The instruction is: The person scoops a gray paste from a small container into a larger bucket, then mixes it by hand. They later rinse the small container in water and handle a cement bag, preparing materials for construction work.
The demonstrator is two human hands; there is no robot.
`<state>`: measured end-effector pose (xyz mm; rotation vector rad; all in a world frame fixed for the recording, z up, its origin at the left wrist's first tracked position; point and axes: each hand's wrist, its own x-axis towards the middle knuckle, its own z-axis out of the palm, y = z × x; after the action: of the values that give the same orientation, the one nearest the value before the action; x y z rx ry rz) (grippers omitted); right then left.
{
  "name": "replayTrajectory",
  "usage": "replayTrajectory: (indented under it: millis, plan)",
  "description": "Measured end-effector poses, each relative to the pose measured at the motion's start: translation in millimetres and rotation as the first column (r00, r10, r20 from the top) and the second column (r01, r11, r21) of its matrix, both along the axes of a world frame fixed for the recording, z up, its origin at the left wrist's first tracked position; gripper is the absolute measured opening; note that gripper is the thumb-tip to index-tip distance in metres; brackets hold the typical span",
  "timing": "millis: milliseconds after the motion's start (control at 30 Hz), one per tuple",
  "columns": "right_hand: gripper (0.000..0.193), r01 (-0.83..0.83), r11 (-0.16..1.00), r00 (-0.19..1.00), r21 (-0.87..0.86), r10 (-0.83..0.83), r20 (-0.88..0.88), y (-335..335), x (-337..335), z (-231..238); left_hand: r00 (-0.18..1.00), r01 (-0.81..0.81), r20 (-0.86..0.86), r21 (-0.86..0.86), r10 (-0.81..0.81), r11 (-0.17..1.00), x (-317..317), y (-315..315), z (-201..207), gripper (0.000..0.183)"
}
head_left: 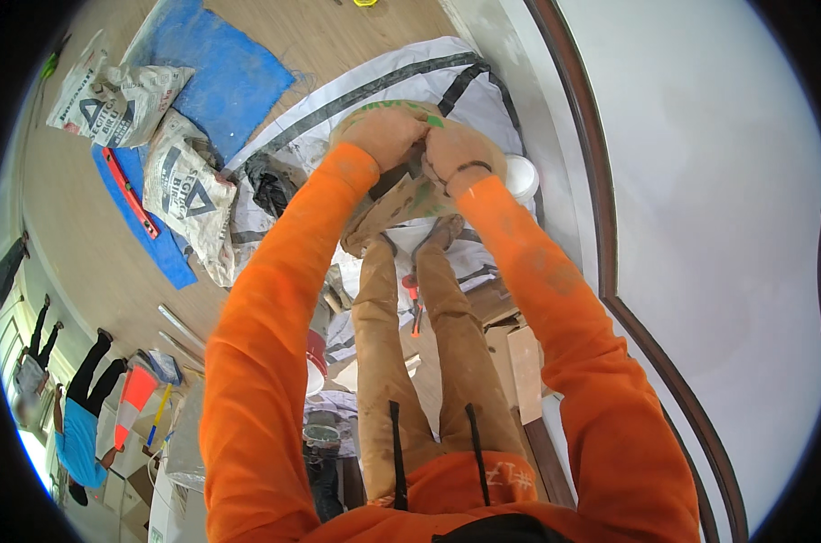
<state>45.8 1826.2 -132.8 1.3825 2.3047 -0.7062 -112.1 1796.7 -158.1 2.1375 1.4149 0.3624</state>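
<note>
Out in front of my feet is a brown paper sack (361, 228) with green print, its top edge crumpled. Both hands grip that edge close together, knuckles nearly touching. My left hand (388, 136) has its fingers closed on the paper. Beside it, my right hand (463, 152), with a dark band at the wrist, is also closed on the sack. Between the hands a dark gap shows in the paper; what lies inside cannot be made out. A white bucket (522, 177) stands just right of my right hand, partly hidden by the sack.
White sheeting (374, 86) with black stripes covers the floor. At left lie printed woven sacks (189, 195), a blue mat (229, 68), a red spirit level (130, 192) and a black plastic bag (270, 185). A red-handled tool (413, 303) lies between my legs. A wall (709, 181) rises at right.
</note>
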Motion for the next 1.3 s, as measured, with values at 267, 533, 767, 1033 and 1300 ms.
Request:
replayTrajectory:
  millis: [267, 533, 767, 1033, 1300]
  plan:
    - [0.027, 0.055, 0.993, 0.979, -0.101, -0.074, -0.189, -5, 29, 9, 0.997, -0.068, 0.037, 0.023, 0.067, 0.997, 3, -6, -1, 0.015]
    - [0.036, 0.423, 0.878, 0.862, -0.225, -0.466, -0.2, -37, 85, 13, 0.999, -0.05, -0.02, -0.034, 0.049, 0.998, 11, 0, 20, 0.015]
    - [0.034, 0.28, 0.953, 0.96, -0.114, -0.278, 0.028, 14, 35, 27, 0.966, 0.108, -0.247, 0.138, -0.072, 0.984, 49, 2, 10, 0.019]
    - [0.029, 0.186, 0.911, 0.982, -0.369, -0.17, 0.076, 40, 52, 6, 0.969, 0.078, -0.228, -0.076, -0.094, 0.994, 50, 29, 22, 0.017]
    - [0.028, 0.554, 0.83, 0.822, 0.061, -0.534, -0.199, -41, 108, 39, 0.977, 0.034, -0.204, -0.104, -0.054, 0.994, 50, 40, 17, 0.019]
